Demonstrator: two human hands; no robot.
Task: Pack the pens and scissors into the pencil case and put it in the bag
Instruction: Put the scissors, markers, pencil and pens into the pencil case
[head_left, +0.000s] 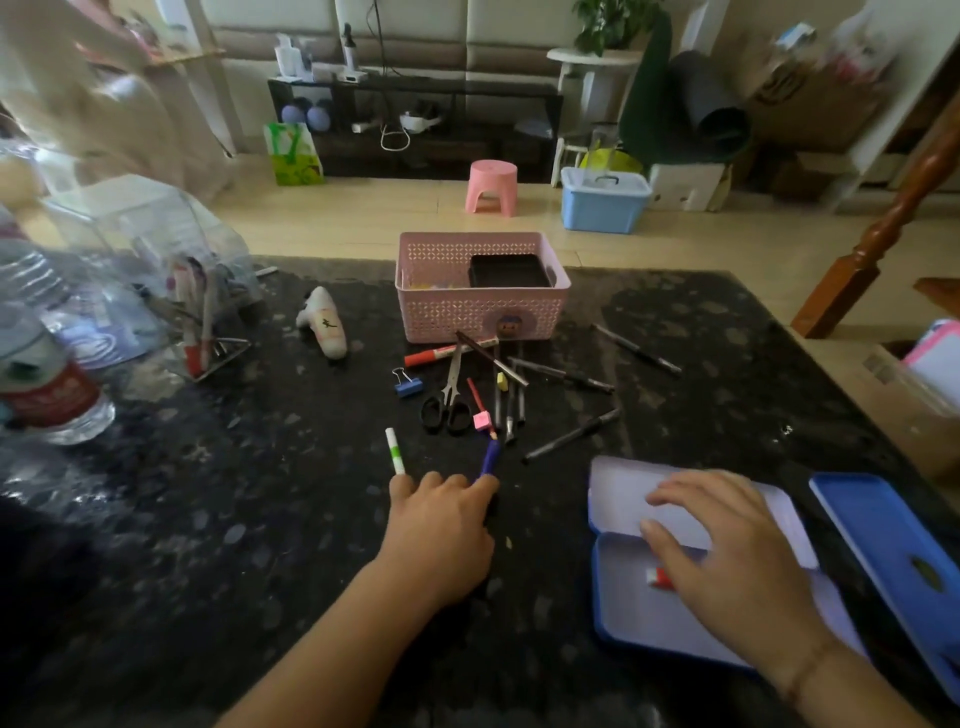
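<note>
Still early in the packing step — left hand (439, 525) reaches open-fingered at the purple pen (490, 457), right hand (727, 545) lies flat in the open pencil case (675, 618) — scissors (448, 400) need grabbing soon.

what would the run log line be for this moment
stage: packing pens | left hand: fingertips on purple pen | right hand: open over case | scissors: on table | bag: not seen
</note>
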